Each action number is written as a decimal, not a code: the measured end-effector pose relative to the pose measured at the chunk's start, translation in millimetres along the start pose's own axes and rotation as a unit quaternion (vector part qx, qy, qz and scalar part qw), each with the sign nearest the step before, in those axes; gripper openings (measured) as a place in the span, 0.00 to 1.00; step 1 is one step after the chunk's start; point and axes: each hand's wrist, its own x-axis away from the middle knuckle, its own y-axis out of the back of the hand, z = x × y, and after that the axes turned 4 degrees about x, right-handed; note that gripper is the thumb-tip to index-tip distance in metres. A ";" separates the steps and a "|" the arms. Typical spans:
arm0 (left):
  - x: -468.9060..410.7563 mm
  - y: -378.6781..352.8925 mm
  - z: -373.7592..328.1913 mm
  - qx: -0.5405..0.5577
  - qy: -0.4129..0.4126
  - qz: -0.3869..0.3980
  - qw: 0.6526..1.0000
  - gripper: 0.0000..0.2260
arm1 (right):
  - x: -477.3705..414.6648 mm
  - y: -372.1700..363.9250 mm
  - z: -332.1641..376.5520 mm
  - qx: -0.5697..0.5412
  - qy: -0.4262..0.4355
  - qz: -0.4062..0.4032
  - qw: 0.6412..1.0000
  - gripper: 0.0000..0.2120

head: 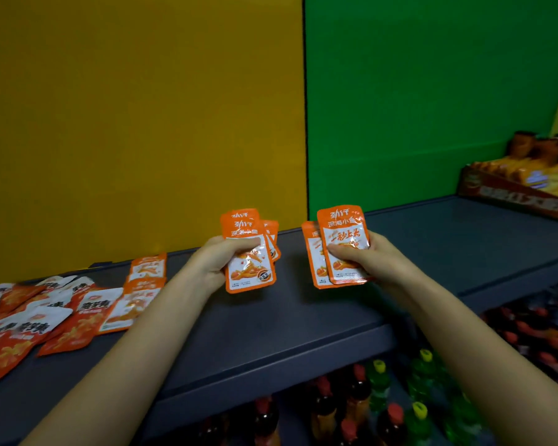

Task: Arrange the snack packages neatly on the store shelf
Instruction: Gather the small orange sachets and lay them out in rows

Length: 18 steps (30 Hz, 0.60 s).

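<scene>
Shop aisle, seen at a stocked display shelf.
A long dark grey metal shelf (303, 320) runs in front of a yellow back panel (142, 123) and a green back panel (432, 107). Goods come in multiples: identical orange-and-white foil snack sachets (343, 243), a loose heap of red-and-white snack packets (29, 323), an open orange cardboard display carton (512, 201) of wrapped bars at the right, and rows of capped plastic drink bottles (380, 391) on the tier below.
</scene>
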 end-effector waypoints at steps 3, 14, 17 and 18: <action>1.8 -60.6 8.0 -0.007 0.003 0.042 0.999 0.03 | 13.4 49.1 -9.7 -0.006 -0.002 -0.025 1.000 0.07; -0.8 -261.1 45.7 0.038 0.032 0.118 0.992 0.01 | 30.3 212.2 -45.9 -0.006 -0.020 -0.067 0.998 0.10; -4.4 -282.0 43.6 0.042 0.041 0.103 0.993 0.01 | 18.7 232.4 -48.4 -0.009 -0.027 -0.053 0.998 0.10; -6.1 -285.9 42.3 0.042 0.042 0.096 0.994 0.01 | 13.7 236.0 -47.8 -0.010 -0.029 -0.047 0.998 0.08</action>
